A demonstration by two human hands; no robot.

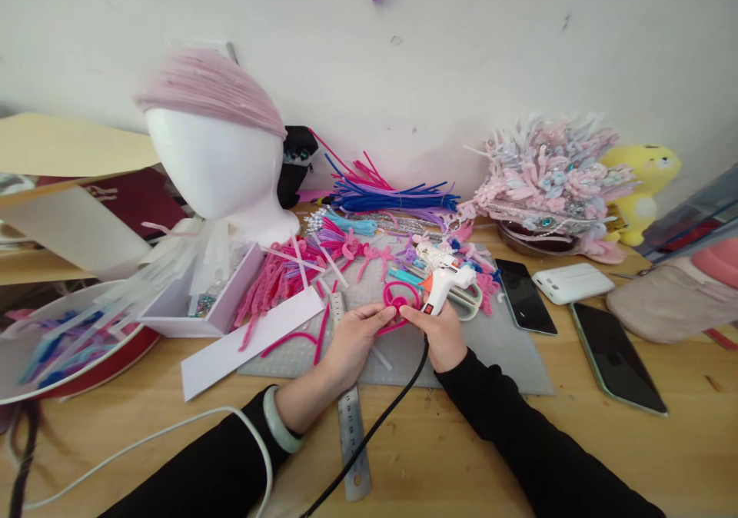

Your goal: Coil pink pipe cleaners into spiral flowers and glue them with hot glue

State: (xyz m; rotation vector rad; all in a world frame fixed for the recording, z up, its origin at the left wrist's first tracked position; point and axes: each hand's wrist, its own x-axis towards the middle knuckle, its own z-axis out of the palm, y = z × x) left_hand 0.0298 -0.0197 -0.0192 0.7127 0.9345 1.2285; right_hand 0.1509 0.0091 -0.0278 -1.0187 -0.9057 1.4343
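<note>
A bright pink pipe cleaner (pixel 402 291), bent into loops, is pinched between my two hands over the grey cutting mat. The thumb and fingers of my left hand (pixel 358 337) close on its left side. My right hand (pixel 443 339) has its thumb on the other side of the same piece. A white hot glue gun (pixel 443 286) is held in my right hand too, its black cord running down toward me. Most of the right fingers are hidden behind the gun and palm. Beneath my left wrist lies a steel ruler (pixel 351 433).
Pink pipe cleaners (pixel 270 280) and a white card strip (pixel 250 343) lie left of my hands. Behind stands a foam head (pixel 201 164). A lilac box (pixel 231 299) holds glue sticks. Two phones (pixel 619 356) and a beaded pink headpiece (pixel 547 180) are at right.
</note>
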